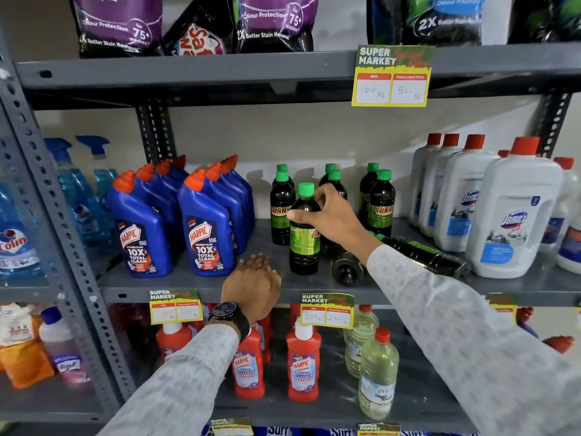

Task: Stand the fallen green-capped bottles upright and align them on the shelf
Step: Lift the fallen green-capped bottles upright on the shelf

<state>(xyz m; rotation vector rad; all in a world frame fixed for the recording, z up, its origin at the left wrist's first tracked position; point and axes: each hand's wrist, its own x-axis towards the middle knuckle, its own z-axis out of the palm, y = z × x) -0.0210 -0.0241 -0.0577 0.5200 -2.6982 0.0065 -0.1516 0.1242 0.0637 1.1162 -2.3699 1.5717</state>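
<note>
Dark green-capped bottles stand on the grey middle shelf. My right hand grips the shoulder of one upright bottle at the front of the group. Several more stand behind it in rows, such as one at the left and one at the right. Two bottles lie on their sides: one points left behind my right forearm, another shows its base toward me. My left hand rests, fingers loosely curled, on the shelf's front edge and holds nothing.
Blue Harpic bottles stand left of the green-capped group, white red-capped Domex jugs to the right. Price tags hang on the shelf edge. Red Harpic bottles and clear bottles fill the shelf below, pouches the shelf above.
</note>
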